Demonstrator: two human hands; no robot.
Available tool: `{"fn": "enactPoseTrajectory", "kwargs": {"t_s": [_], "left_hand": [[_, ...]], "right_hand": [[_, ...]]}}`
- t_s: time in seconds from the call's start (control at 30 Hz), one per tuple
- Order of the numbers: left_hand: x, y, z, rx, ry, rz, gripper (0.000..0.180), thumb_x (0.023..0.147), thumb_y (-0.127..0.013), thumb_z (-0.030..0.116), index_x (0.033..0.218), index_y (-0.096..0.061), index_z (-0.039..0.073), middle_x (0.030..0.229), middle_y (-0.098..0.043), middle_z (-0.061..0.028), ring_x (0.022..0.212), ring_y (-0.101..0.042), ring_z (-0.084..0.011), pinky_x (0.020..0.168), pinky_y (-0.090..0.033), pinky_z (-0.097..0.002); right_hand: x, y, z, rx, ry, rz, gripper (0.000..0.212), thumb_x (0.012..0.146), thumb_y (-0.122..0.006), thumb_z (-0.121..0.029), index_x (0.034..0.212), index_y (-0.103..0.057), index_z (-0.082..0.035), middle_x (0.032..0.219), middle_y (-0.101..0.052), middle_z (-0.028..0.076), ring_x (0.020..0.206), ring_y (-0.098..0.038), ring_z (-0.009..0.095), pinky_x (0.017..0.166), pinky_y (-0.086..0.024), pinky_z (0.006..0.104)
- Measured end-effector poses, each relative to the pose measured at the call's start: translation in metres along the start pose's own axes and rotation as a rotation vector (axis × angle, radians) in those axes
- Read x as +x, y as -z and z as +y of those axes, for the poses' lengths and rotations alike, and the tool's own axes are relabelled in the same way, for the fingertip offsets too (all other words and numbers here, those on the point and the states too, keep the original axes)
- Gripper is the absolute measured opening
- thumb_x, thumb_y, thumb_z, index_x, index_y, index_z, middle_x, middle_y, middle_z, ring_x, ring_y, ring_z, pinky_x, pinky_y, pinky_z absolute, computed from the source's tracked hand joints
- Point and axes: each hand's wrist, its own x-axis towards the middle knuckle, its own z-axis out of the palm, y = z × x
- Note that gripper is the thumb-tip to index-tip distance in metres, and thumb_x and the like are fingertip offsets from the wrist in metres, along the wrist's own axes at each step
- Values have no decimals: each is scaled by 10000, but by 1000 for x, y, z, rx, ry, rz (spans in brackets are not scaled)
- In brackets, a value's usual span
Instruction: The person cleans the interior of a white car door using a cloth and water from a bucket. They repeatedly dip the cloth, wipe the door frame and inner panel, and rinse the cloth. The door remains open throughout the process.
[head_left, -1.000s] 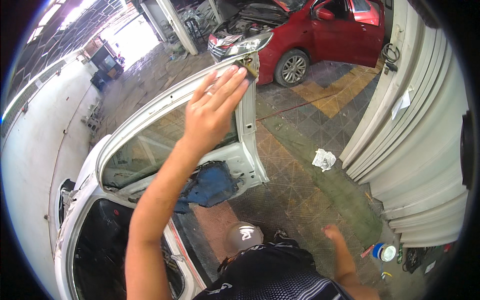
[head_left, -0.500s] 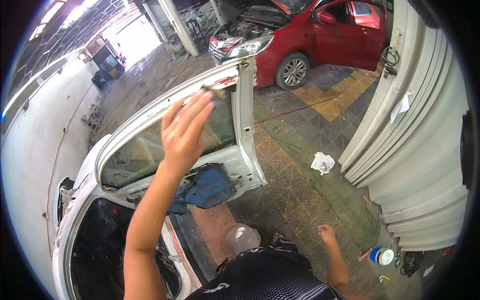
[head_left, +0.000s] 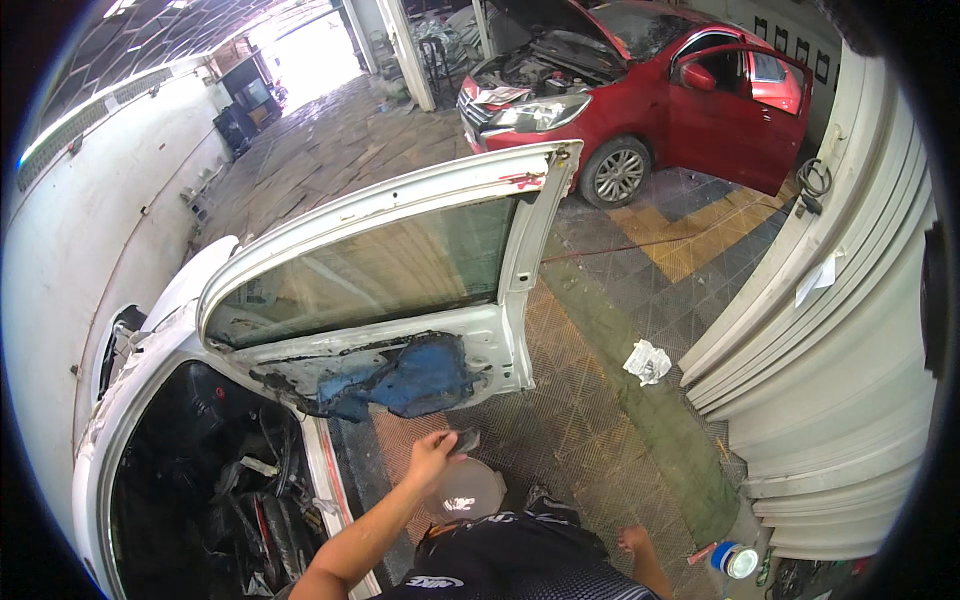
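My left hand (head_left: 432,456) is closed on a small dark piece of sandpaper (head_left: 467,440), pinched by its fingers. It is over the rim of a round bucket (head_left: 488,492) of cloudy liquid by my body. Above and beyond that hand stands an open white car door (head_left: 515,350), its inner panel bare with a torn blue sheet (head_left: 430,378) on it. Red and bare patches show on the window frame's upper corner. My right hand (head_left: 632,540) hangs low at my right side, fingers curled, with nothing visible in them.
The white car's dark doorway (head_left: 190,470) lies at left. A red car (head_left: 640,110) with raised hood and open door stands beyond. Crumpled paper (head_left: 648,362) and a blue-and-white can (head_left: 737,560) are on the floor. Pale curtains (head_left: 800,400) hang at right.
My left hand has dropped from the door's upper window frame to the bucket, with the sandpaper still in it. My right hand is lower, and the view has shifted.
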Motion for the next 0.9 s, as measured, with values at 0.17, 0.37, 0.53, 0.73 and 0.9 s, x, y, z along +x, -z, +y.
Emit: {"fn": "enactPoseTrajectory", "kwargs": {"t_s": [0.17, 0.37, 0.53, 0.73, 0.9], "left_hand": [[-17, 20, -3, 163, -15, -53, 303, 935, -739, 87, 1182, -642, -58, 997, -711, -107, 796, -723, -206, 696, -593, -284], [-34, -30, 51, 756, -366, -361, 182, 917, -765, 96, 1044, -721, -27, 843, -733, -66, 709, -666, -113, 638, -531, -258], [-21, -32, 67, 627, -447, -360, 178, 923, -751, 103, 1056, -723, -12, 877, -748, -71, 703, -668, -99, 630, -542, -256], [-5, 1, 68, 349, -326, -398, 171, 913, -757, 63, 1030, -688, -41, 870, -738, -64, 733, -666, -91, 644, -561, -256], [4, 30, 61, 419, -332, -517, 144, 907, -772, 67, 958, -674, -26, 885, -720, -40, 743, -651, -77, 646, -541, -248]], "right_hand": [[-55, 27, -90, -54, 291, 178, 565, 945, -709, -419, 1300, -657, 17, 1259, -693, 187, 1165, -665, 268, 984, -519, 401], [-175, 13, -299, 310, 1110, -369, 517, 938, -761, -278, 1365, -592, -40, 1289, -669, 126, 1126, -665, 194, 968, -539, 339], [-239, -16, -364, 332, 1138, -445, 291, 973, -715, -165, 1210, -682, -1, 994, -753, 90, 900, -718, 141, 767, -559, 268], [-256, -49, -361, 521, 1079, -391, 235, 968, -719, -161, 1096, -716, 36, 927, -760, 85, 845, -725, 137, 733, -554, 259], [-276, -78, -351, 620, 998, -341, 253, 948, -743, -156, 1101, -712, 42, 905, -758, 80, 815, -728, 131, 709, -560, 260]]}}
